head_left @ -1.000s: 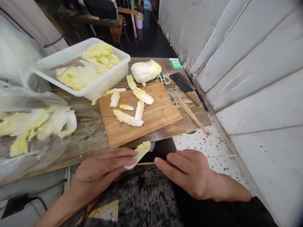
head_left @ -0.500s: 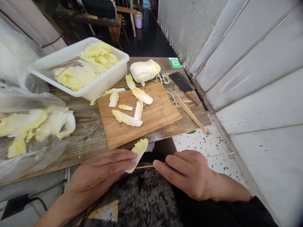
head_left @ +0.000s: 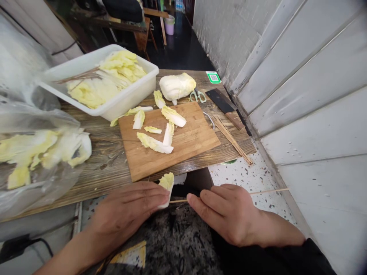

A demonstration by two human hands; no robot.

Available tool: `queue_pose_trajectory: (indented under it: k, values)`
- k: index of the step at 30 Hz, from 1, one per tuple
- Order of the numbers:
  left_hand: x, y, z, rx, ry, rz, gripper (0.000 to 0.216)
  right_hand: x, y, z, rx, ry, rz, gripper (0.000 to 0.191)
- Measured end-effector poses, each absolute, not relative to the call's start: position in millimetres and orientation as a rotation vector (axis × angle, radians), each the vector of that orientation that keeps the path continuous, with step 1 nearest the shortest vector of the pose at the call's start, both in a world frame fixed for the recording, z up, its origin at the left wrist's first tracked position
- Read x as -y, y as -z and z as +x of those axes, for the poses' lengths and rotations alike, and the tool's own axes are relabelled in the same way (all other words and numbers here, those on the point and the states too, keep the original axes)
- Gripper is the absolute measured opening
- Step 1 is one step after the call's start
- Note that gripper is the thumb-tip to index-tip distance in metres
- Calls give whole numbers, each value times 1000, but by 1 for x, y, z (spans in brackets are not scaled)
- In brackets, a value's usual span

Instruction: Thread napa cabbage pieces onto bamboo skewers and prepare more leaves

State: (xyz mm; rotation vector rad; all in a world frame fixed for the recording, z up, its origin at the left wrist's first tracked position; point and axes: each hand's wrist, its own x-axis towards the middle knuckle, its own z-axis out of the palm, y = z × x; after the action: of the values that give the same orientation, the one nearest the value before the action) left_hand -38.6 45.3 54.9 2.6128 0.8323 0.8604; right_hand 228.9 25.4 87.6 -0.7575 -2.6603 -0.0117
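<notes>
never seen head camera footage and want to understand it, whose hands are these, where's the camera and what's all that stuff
There is no machine here: these are a person's bare hands. Every picture comes from one camera worn on that person's head, looking forward and down.

The left hand holds a cabbage piece. The right hand grips a thin stick pointing toward it; whether the tip is inside is hidden.

On the wooden table are a cutting board with leaf pieces, a white tub of leaves, a cabbage, scissors, a cleaver and a bundle of sticks.
</notes>
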Motion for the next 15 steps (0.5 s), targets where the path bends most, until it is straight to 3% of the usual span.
queue_pose_trajectory:
  k: [15]
  values:
    - [-35, -44, -38, -908, -854, 2558, 23, -28, -86, 224, 2664, -41, -685, 25]
